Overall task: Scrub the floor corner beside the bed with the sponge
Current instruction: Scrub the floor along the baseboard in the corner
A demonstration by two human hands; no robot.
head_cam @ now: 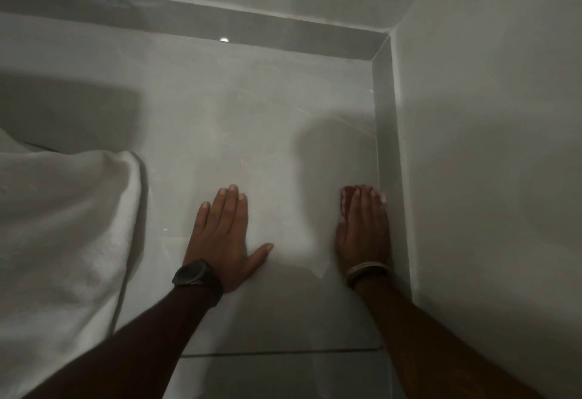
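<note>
My right hand (pixel 362 228) lies flat on a reddish sponge (pixel 346 198) and presses it on the pale tile floor (pixel 267 153), right against the skirting of the right wall. Only the sponge's far left edge shows past my fingers. My left hand (pixel 225 235), with a black watch on its wrist, rests flat and empty on the floor with its fingers apart, about a hand's width left of the right hand. The floor corner (pixel 376 61) lies farther ahead, where the two grey skirtings meet.
White bedding (pixel 63 209) hangs down to the floor at the left, close to my left forearm. A plain wall (pixel 488 146) rises at the right and another at the back. A grout line (pixel 283 351) crosses the floor near me.
</note>
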